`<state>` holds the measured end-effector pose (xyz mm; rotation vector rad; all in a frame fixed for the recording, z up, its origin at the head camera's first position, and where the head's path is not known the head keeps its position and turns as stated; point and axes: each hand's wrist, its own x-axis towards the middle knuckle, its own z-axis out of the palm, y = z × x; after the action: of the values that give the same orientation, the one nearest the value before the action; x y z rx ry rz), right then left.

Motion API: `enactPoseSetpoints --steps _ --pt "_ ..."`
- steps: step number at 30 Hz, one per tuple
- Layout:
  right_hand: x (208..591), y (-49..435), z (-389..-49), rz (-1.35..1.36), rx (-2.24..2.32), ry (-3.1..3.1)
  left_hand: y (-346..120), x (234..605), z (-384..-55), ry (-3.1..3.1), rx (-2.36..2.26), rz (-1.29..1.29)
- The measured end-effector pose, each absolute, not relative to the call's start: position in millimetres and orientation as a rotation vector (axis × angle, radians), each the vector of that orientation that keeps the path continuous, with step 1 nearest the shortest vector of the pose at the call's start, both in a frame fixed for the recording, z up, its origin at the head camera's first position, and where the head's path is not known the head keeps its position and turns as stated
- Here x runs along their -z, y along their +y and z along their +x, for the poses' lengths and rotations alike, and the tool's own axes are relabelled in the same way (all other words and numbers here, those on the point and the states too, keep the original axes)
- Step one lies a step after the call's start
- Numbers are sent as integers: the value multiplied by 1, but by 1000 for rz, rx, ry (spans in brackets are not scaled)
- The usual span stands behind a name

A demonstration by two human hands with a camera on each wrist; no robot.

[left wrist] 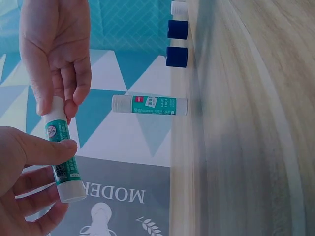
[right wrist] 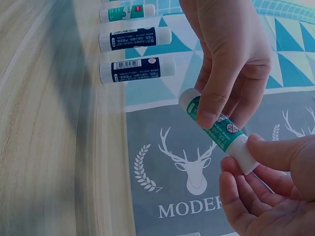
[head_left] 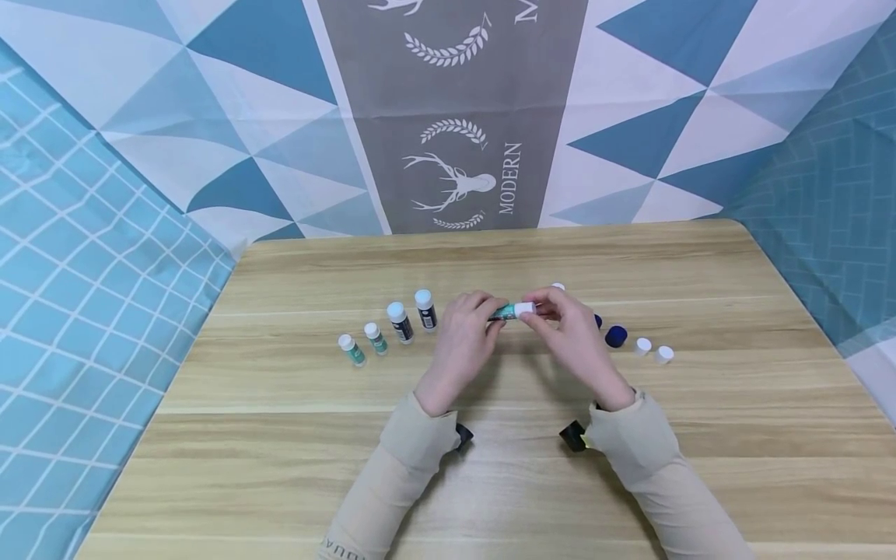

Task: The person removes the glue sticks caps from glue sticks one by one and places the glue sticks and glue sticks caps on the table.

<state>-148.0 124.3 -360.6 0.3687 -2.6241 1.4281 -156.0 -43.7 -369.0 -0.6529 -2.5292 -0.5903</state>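
Observation:
My left hand [head_left: 465, 334] grips the green-labelled body of a glue stick [left wrist: 59, 132], held tilted in the air above the table. The fingers and thumb of my right hand [head_left: 570, 334] pinch its white end [right wrist: 242, 153]. Behind my right hand, another green glue stick [left wrist: 150, 104] stands upright on the table; the head view shows only its white top [head_left: 558, 286]. To the left of my left hand, two navy-labelled glue sticks [head_left: 400, 323] and two smaller green ones [head_left: 352, 350] stand upright in a slanting row.
To the right of my right hand lie two dark blue caps [head_left: 616, 336], one partly hidden, and two small white caps [head_left: 643, 346]. Beneath everything is a wood-grain table [head_left: 280, 467]. Patterned cloth [head_left: 448, 93] hangs behind its far edge.

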Motion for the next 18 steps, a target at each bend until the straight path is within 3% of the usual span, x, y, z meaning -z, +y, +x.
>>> enactPoseSetpoints --steps 18 --pt "359 125 -147 398 -1388 -2553 -45 368 -156 -2618 657 -616"
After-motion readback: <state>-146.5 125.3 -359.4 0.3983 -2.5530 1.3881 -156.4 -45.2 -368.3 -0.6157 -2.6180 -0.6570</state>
